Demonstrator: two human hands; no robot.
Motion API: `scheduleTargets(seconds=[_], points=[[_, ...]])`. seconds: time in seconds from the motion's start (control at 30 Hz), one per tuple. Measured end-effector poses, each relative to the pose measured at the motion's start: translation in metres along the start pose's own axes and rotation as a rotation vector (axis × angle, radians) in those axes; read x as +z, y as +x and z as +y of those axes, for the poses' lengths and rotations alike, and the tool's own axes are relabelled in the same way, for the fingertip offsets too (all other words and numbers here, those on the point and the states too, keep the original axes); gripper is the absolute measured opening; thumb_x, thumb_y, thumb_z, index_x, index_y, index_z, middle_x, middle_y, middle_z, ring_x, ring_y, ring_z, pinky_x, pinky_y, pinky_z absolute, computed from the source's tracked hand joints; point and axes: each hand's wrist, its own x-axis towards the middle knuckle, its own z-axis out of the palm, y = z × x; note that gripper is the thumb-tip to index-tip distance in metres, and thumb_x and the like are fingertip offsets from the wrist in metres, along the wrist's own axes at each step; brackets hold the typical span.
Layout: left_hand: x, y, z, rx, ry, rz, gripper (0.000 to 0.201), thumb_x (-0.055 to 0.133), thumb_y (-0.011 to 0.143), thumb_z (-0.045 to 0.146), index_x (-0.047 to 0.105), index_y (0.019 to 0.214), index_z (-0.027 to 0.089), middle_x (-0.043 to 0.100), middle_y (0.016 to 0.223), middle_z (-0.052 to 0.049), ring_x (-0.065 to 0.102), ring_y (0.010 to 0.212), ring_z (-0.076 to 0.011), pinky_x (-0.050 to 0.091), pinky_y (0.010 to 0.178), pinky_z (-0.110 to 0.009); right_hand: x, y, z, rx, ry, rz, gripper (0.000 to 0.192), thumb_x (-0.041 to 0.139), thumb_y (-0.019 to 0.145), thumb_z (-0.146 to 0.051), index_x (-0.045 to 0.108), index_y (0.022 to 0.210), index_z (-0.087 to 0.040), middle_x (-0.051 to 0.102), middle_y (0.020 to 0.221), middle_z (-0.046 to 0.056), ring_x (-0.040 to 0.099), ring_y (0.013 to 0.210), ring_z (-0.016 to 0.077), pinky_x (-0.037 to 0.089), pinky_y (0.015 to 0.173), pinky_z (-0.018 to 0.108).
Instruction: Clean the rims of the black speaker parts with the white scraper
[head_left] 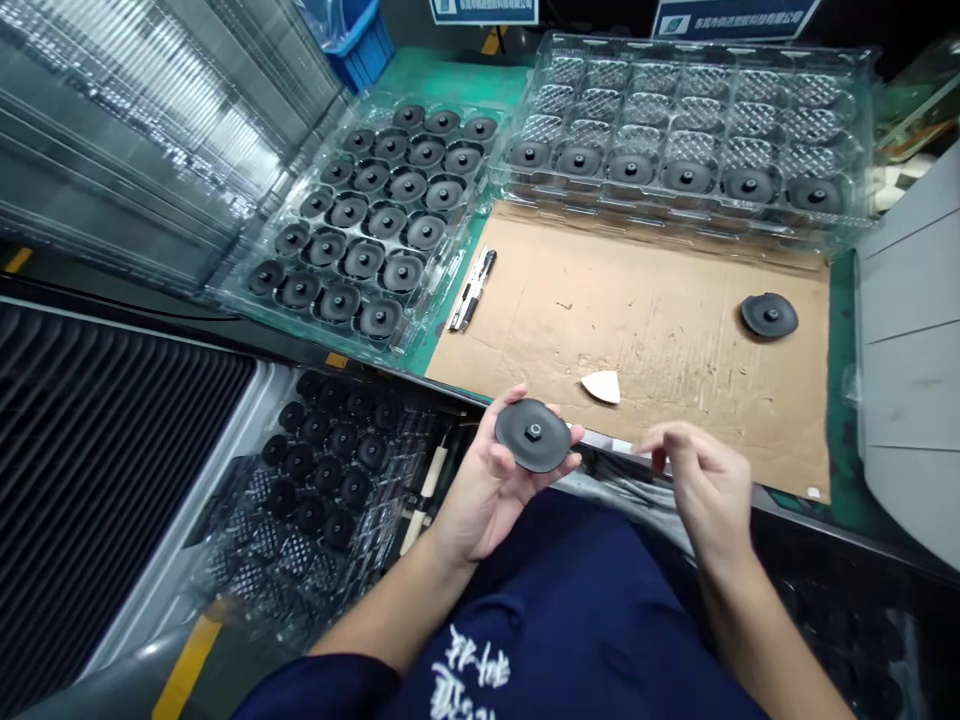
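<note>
Disc sits in your left hand, fingers curled round its edge, near the desk's front. Your right hand floats just beside it, loose, holding nothing.

Bright overhead light, glare on plastic trays, wide-angle edge warp, slight blur

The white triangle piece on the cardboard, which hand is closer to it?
Left, narrowly. The left hand, holding a black disc, sits just below-left of the white triangle piece. The right hand, empty with fingers loosely curled, is below-right, slightly farther off.
</note>
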Motion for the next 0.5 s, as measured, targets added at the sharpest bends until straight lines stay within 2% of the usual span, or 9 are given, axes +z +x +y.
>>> scheduleTargets(seconds=[0.07, 0.13, 0.2, 0.3, 0.4, 0.5], points=[[-0.008, -0.004, 0.005, 0.032, 0.038, 0.061, 0.059, 0.075, 0.068, 0.035, 0.049, 0.121, 0.029, 0.057, 0.121, -0.007, 0.056, 0.113, -0.0310, 0.047, 0.094, -0.044, 0.009, 0.017, 0.019, 0.005, -0.171, -0.029, 0.024, 0.050, 0.089, -0.033, 0.069, 0.095, -0.020, 0.063, 0.090, 0.006, 0.057, 0.065, 0.0138, 0.047, 0.063, 0.030], [-0.014, -0.006, 0.008, 0.041, 0.039, 0.094, 0.061, 0.075, 0.070, 0.032, 0.046, 0.124, 0.028, 0.054, 0.125, -0.008, 0.054, 0.116, -0.0305, 0.045, 0.097, -0.042, 0.022, 0.033, 0.034, -0.019, -0.308, -0.065, 0.034, 0.056, 0.084, -0.036, 0.062, 0.114, -0.021, 0.056, 0.113, 0.011, 0.058, 0.072, 0.0153, 0.049, 0.070, 0.034], [-0.017, -0.007, 0.011, 0.048, 0.010, 0.095, 0.061, 0.073, 0.072, 0.032, 0.044, 0.127, 0.028, 0.051, 0.128, -0.008, 0.052, 0.118, -0.0311, 0.044, 0.098, -0.042, 0.035, 0.043, 0.043, -0.040, -0.359, -0.132, 0.038, 0.058, 0.082, -0.037, 0.060, 0.117, -0.021, 0.047, 0.125, 0.014, 0.059, 0.083, 0.0194, 0.049, 0.075, 0.038], [-0.020, -0.006, 0.017, 0.011, -0.089, 0.058, 0.059, 0.067, 0.077, 0.035, 0.043, 0.130, 0.027, 0.050, 0.131, -0.009, 0.051, 0.120, -0.0310, 0.044, 0.099, -0.039, 0.049, 0.043, 0.044, -0.069, -0.343, -0.203, 0.030, 0.059, 0.081, -0.035, 0.064, 0.107, -0.021, 0.054, 0.114, 0.012, 0.057, 0.094, 0.0234, 0.049, 0.075, 0.037], [-0.023, -0.002, 0.021, -0.104, -0.227, 0.022, 0.062, 0.061, 0.080, 0.045, 0.038, 0.136, 0.030, 0.050, 0.133, -0.009, 0.054, 0.118, -0.0248, 0.045, 0.096, -0.029, 0.053, 0.028, 0.034, -0.091, -0.299, -0.307, 0.025, 0.060, 0.081, -0.033, 0.064, 0.102, -0.020, 0.062, 0.088, 0.006, 0.058, 0.075, 0.0182, 0.048, 0.065, 0.030], [-0.028, 0.002, 0.022, -0.182, -0.308, 0.007, 0.067, 0.056, 0.081, 0.052, 0.031, 0.140, 0.032, 0.051, 0.134, -0.009, 0.054, 0.117, -0.0199, 0.045, 0.094, -0.024, 0.049, 0.008, 0.025, -0.083, -0.243, -0.384, 0.023, 0.060, 0.082, -0.032, 0.064, 0.100, -0.020, 0.064, 0.082, 0.003, 0.057, 0.064, 0.0140, 0.046, 0.056, 0.025]])
